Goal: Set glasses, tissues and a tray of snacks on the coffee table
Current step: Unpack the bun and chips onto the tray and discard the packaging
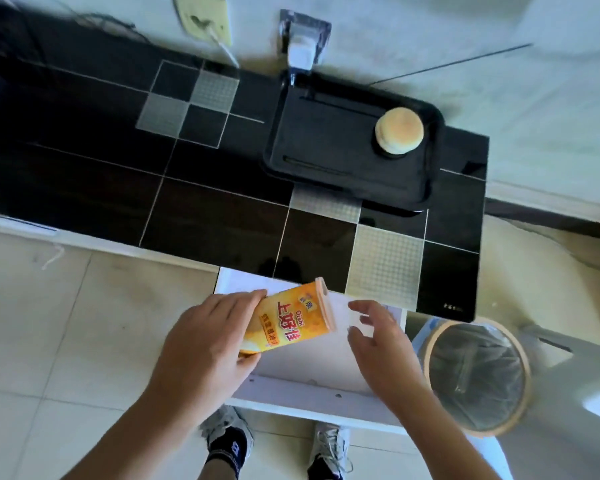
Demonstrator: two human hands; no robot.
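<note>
Left hand (201,344): fingers clamped on orange foil snack packet (284,320); right hand (378,337): fingers apart, empty. Advice: carry packet level to black plastic tray (326,150) on bench, beside round bun (399,130).

The surface (222,188) is glossy black, glass-like and reflective, crossed by thin pale lines and set with frosted grey squares of fine dotted texture. At two o'clock the tray (329,161) looks like matt black plastic, and the bun (399,129) on it has a dull, floury crust. The snack packet (288,322) is shiny orange foil-like film. The bin (478,377) at four o'clock has a crinkled glossy liner and a pale wood-coloured rim. The floor (66,323) is smooth, pale tile.
</note>
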